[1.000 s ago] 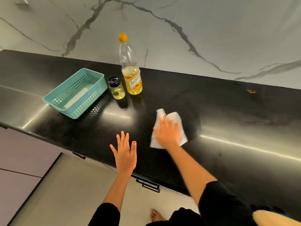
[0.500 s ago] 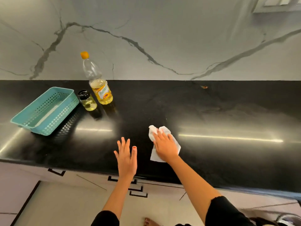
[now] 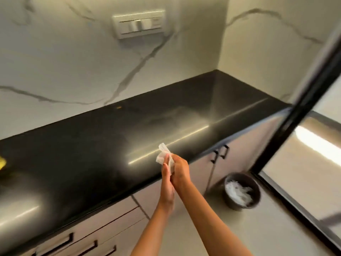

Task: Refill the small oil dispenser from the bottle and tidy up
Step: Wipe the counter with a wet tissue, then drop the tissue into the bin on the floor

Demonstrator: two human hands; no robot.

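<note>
Up close, motion blur softens everything. The left hand (image 3: 167, 183) has its fingers straight, laid flat against the right hand (image 3: 180, 170), whose fingers curl round a crumpled white tissue (image 3: 162, 154). Most of the tissue is hidden between the palms, with only its top poking out above the fingertips. Both hands hang over the front edge of the black counter (image 3: 92, 145). Right of the hands, a dark bin (image 3: 256, 193) on the floor holds white paper. Far left of them, a yellow smear (image 3: 2, 163) is cut off by the frame edge and too blurred to identify.
</note>
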